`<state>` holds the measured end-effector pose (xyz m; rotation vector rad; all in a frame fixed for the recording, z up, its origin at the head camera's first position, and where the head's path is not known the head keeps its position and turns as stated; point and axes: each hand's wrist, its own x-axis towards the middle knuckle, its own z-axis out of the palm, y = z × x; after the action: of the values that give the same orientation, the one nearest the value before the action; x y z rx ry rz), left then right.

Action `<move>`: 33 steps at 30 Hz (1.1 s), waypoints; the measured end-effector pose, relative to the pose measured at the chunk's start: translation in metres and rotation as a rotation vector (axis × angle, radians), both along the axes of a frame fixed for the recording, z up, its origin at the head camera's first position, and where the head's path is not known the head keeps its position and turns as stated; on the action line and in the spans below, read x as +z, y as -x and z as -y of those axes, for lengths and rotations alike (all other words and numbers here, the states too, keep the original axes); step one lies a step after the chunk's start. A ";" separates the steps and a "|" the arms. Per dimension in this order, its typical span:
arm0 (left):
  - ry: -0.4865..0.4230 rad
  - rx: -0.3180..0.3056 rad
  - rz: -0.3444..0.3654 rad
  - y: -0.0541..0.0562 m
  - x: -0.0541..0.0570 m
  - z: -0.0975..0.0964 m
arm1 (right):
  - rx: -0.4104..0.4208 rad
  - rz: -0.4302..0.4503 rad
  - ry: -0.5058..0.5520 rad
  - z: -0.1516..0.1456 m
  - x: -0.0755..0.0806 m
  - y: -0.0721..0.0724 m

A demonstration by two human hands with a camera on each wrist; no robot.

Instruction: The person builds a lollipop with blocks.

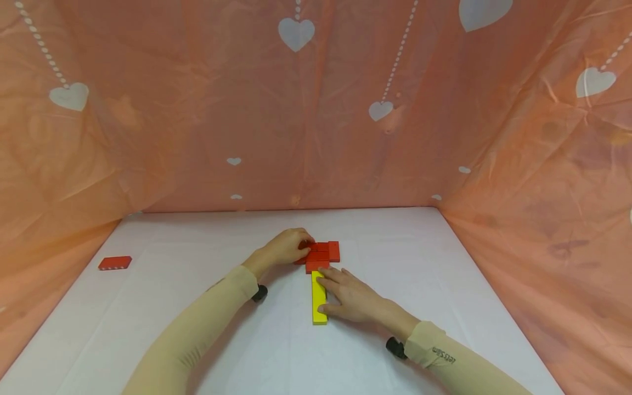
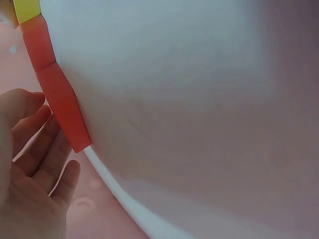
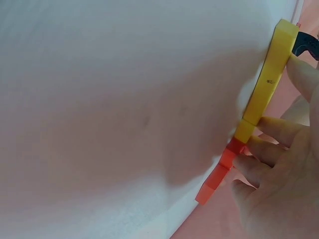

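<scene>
Several red blocks [image 1: 318,255] lie flat, edge to edge, on the white table. From their near side a yellow strip [image 1: 319,307] runs toward me; in the right wrist view it shows as a long yellow block [image 3: 271,79] and a short yellow block [image 3: 244,130]. My left hand [image 1: 285,247] is at the left end of the red group, its thumb and forefinger about a red block [image 2: 64,107], which they partly cover. My right hand [image 1: 353,296] lies along the right side of the yellow strip, thumb near its close end, fairly straight fingertips touching its far end and the nearest red block.
A separate red block [image 1: 115,263] with pale dots on its side lies far left on the white table [image 1: 197,230]. An orange curtain with pale hearts [image 1: 306,137] rises behind the table and along both sides. Dark wrist cameras [image 1: 396,348] sit under the wrists.
</scene>
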<state>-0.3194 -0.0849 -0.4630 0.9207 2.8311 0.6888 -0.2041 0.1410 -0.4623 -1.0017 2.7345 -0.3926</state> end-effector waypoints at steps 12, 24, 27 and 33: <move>0.008 0.022 0.027 -0.002 0.004 -0.001 | -0.007 0.003 0.001 0.000 0.000 0.000; 0.035 -0.019 -0.001 0.008 0.003 -0.026 | -0.001 0.010 0.005 0.000 0.001 -0.001; 0.046 -0.022 0.005 0.008 0.002 -0.030 | 0.003 0.011 0.009 0.000 0.001 -0.001; 0.063 -0.015 0.006 0.009 0.002 -0.031 | 0.001 0.002 0.004 0.000 0.001 -0.001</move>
<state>-0.3284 -0.0535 -0.4613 0.9269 2.8198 0.5955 -0.2033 0.1414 -0.4609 -1.0035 2.7326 -0.3987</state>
